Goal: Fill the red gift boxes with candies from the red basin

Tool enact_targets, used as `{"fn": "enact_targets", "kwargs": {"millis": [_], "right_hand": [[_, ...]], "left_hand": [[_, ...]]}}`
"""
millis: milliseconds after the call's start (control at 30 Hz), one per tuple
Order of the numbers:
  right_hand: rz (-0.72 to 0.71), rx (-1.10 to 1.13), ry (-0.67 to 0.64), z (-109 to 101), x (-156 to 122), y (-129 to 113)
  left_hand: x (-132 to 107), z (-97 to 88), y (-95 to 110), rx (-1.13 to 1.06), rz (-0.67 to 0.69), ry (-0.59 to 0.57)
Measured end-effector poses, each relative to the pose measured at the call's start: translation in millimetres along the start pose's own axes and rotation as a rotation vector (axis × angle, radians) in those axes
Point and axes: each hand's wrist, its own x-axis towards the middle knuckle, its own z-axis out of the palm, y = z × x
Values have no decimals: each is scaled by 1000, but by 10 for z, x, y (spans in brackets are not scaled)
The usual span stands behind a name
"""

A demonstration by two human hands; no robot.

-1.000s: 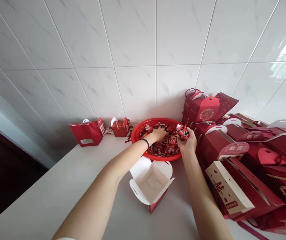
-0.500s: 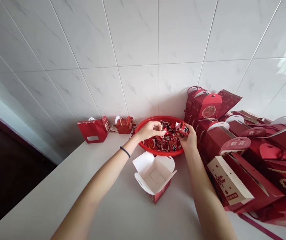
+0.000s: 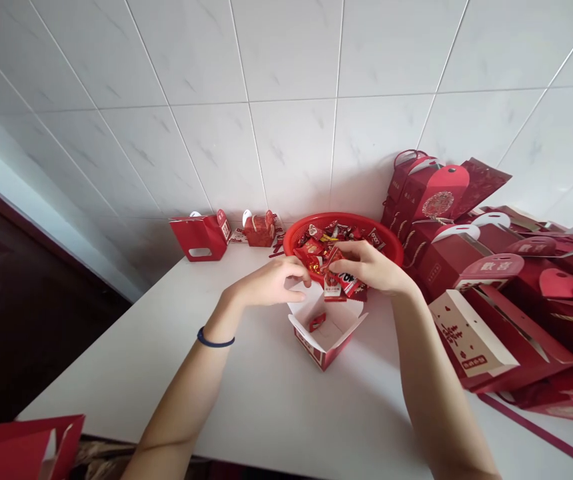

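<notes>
A small open red gift box [image 3: 351, 331] with a white inside stands on the table, and one red wrapped candy [image 3: 317, 322] lies in it. At the box's back left edge my left hand [image 3: 266, 283] is open, its fingers curved and apart with nothing in them. My right hand [image 3: 373, 267] pinches several red wrapped candies [image 3: 333, 283] over the back of the box. Just behind, a red plastic basket [image 3: 396, 248] holds many more wrapped sweets; my right hand hides part of its front.
A heap of red gift boxes and bags [image 3: 486, 280] fills the right side. Two small red boxes [image 3: 200, 238] [image 3: 260, 230] stand at the back left by the tiled wall. A purplish ribbon [image 3: 536, 430] lies front right. Another red box [image 3: 21, 450] is at the lower left.
Both hands have come back from the basket toward the gift box. My left hand has let go of its candy, and a candy now lies in the box. The view has shifted.
</notes>
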Motion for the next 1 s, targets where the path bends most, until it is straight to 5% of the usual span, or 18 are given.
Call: {"fn": "enact_targets", "kwargs": {"millis": [133,400,533,833,1000], "right_hand": [[14,-228,-223,71,-31,-34],[42,-370,-368,141,-16,-66],[103,-470,-474,180,-27,-100],[99,-596,-342,148,-56,-92],[11,-612,-46,35,-160,-129]], "left_hand": [[-107,-73,-66,-13,-70,-114],[-106,-131,-10,65,-256,-387],[-103,-163,42,100,-291,-421],[-121,-167,78,111,-328,-429],[-124,-169,68,127,-304,-420]]}}
